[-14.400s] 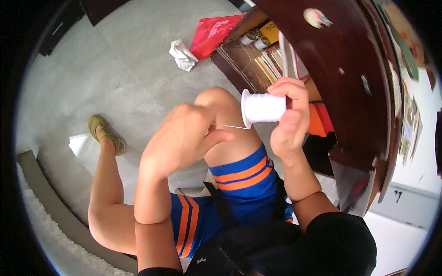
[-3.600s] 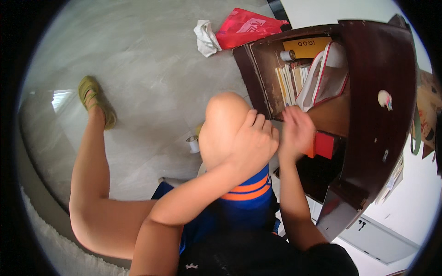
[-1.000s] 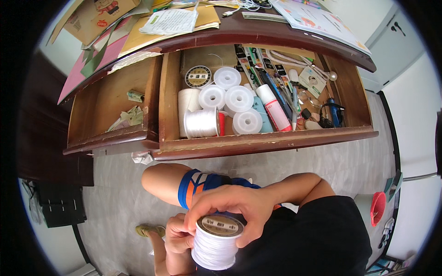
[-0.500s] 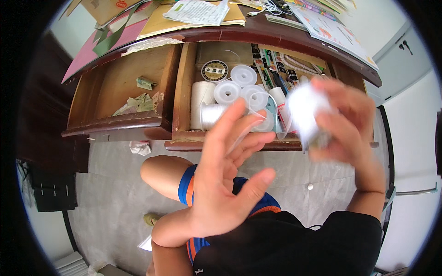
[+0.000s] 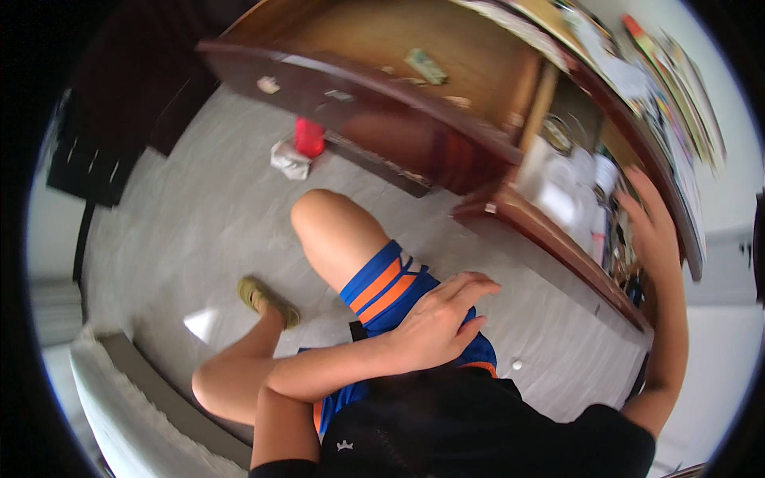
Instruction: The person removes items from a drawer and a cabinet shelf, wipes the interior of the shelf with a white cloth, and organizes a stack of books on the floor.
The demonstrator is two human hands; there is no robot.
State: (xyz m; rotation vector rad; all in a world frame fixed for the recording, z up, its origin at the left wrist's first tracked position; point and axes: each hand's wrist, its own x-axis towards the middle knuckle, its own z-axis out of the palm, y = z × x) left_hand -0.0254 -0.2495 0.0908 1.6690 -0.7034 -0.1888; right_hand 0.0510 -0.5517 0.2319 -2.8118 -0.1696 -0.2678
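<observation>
Left hand (image 5: 441,320) loosely curved, right forearm (image 5: 669,334) extended, right hand (image 5: 655,229) outstretched, fingers (image 5: 646,189) parted

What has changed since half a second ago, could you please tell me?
The right hand has reached over the right drawer, apparently releasing the white spool beside the other spools. The left hand, open, has dropped over the blue shorts. The left drawer stays open.

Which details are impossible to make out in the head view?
All in the head view:
Spools: motion blur hides their exact number.
Right hand: blur hides whether its fingertips touch the nearest spool.
Left drawer: cut off by the upper edge.
White thing on the floor: too small to identify.
</observation>
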